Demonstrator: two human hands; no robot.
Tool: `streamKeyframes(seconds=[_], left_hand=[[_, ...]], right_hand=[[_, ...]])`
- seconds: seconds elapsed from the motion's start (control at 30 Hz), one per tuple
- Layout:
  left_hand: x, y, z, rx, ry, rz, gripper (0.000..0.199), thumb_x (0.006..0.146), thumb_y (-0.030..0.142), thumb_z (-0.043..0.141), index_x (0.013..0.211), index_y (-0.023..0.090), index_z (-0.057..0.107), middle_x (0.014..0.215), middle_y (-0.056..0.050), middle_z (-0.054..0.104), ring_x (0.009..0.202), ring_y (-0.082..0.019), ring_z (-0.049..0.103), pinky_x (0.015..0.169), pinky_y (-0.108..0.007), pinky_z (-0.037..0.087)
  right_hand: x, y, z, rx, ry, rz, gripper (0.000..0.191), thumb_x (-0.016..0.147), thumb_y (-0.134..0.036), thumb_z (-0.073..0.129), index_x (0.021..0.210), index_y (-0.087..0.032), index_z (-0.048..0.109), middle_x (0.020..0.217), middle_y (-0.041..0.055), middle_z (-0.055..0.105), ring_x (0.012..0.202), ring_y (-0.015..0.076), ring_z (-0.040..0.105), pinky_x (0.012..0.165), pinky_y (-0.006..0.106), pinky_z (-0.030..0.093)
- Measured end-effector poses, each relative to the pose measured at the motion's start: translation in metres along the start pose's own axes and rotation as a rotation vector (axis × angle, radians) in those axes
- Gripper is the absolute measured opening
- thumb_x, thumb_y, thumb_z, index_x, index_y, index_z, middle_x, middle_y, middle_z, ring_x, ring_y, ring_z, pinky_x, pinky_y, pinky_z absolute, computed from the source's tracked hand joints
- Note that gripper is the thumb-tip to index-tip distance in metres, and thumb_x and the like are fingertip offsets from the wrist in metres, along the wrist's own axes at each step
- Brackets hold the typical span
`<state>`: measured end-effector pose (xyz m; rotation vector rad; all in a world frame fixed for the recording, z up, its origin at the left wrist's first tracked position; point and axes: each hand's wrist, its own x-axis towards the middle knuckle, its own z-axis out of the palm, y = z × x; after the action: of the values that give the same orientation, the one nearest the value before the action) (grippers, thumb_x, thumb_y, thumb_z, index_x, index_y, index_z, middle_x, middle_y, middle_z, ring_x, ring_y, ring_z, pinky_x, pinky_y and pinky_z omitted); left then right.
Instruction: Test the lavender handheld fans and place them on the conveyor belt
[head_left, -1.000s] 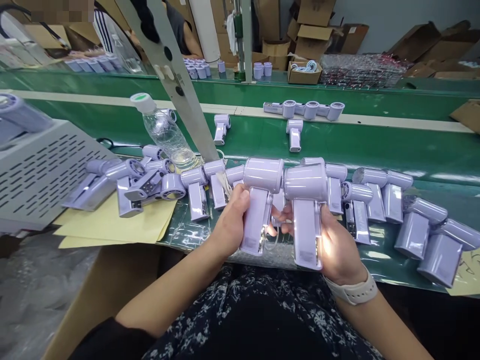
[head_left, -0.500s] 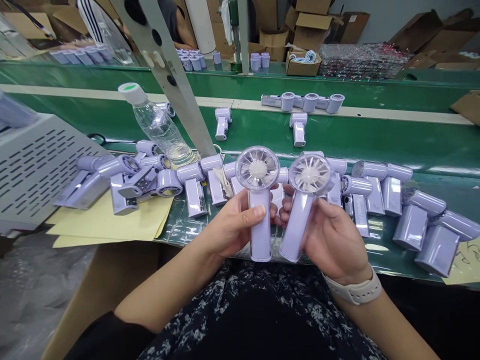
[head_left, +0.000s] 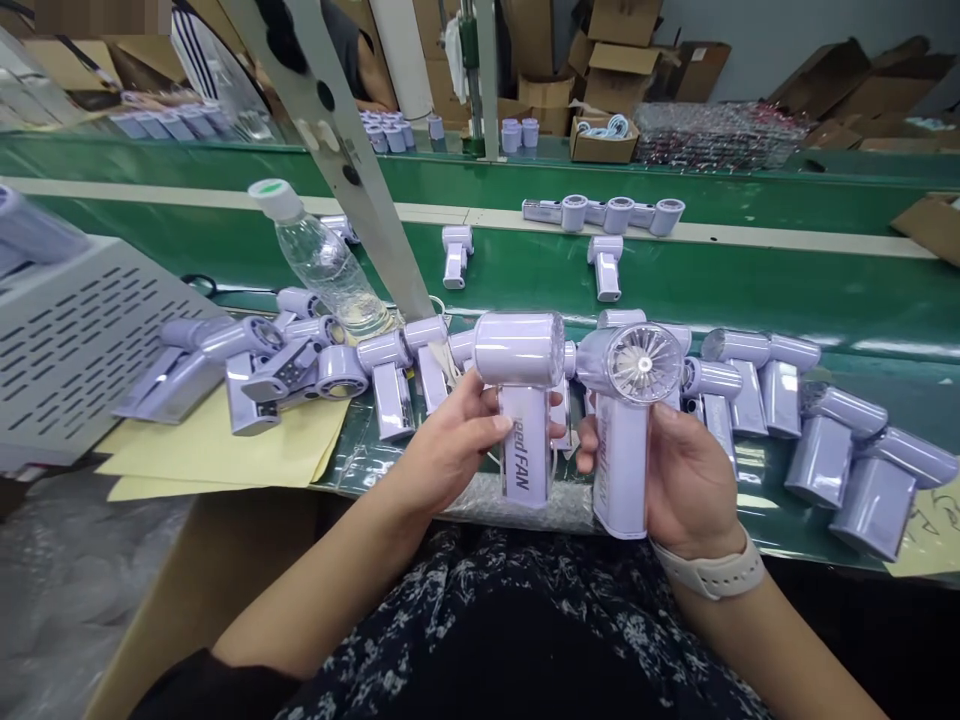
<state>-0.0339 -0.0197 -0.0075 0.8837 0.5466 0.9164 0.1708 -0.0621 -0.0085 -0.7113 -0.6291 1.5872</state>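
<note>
My left hand [head_left: 457, 440] is closed round the handle of a lavender handheld fan [head_left: 525, 440], upright, its head side-on and printed "FAN" lettering on the handle. In my right hand [head_left: 686, 470] is a second lavender fan [head_left: 626, 450], its clear ribbed face turned toward the right. The two fans stand side by side, slightly apart, above the near edge of the green bench. Behind them and to both sides lie several more lavender fans, such as one at the left [head_left: 392, 395] and one at the right [head_left: 821, 450]. A clear plastic wrap [head_left: 480, 495] lies under the left fan.
A clear bottle [head_left: 330, 265] leans beside a slanted metal post [head_left: 360, 170]. Yellow sheets [head_left: 225, 455] and a grey slotted box [head_left: 97, 340] are at left. Two fans lie on the green belt [head_left: 525, 275]. Across it, a person's arm [head_left: 375, 75] shows near cartons [head_left: 619, 60].
Both fans have been turned in my hands. The left one went from front-facing to side-on, showing lettering. The right one's face swung rightward, and it shifted slightly right.
</note>
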Motion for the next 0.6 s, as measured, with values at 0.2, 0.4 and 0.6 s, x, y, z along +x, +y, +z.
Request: streamKeyframes(seconds=[0.2,0.4,0.6], left_hand=[[-0.004,0.001,-0.003,0.085,-0.058,0.019,0.060,0.080,0.029,0.087,0.132,0.023,0.058,0.105,-0.007,0.079,0.093,-0.024,0.078,0.077,-0.030,0.060],[-0.001,-0.005,-0.003,0.110,-0.050,-0.017,0.075,0.072,0.040,0.093,0.135,0.021,0.056,0.096,-0.008,0.080,0.090,-0.024,0.077,0.075,-0.030,0.060],[0.000,-0.007,-0.004,0.120,-0.029,-0.041,0.081,0.072,0.050,0.090,0.139,0.020,0.055,0.100,-0.010,0.078,0.089,-0.024,0.075,0.073,-0.029,0.058]], right_hand=[[-0.001,0.001,0.002,-0.050,0.147,-0.067,0.021,0.095,-0.040,0.062,0.107,-0.029,0.075,0.099,0.0030,0.079,0.089,0.0223,0.075,0.085,0.040,0.064],[0.001,0.003,0.007,-0.051,0.282,-0.035,0.026,0.100,-0.029,0.061,0.124,-0.030,0.068,0.087,-0.0002,0.078,0.076,0.0176,0.075,0.075,0.033,0.066],[0.002,0.006,0.011,-0.046,0.312,0.037,0.023,0.092,-0.027,0.064,0.114,-0.024,0.071,0.085,0.0027,0.079,0.073,0.0217,0.075,0.068,0.035,0.066]])
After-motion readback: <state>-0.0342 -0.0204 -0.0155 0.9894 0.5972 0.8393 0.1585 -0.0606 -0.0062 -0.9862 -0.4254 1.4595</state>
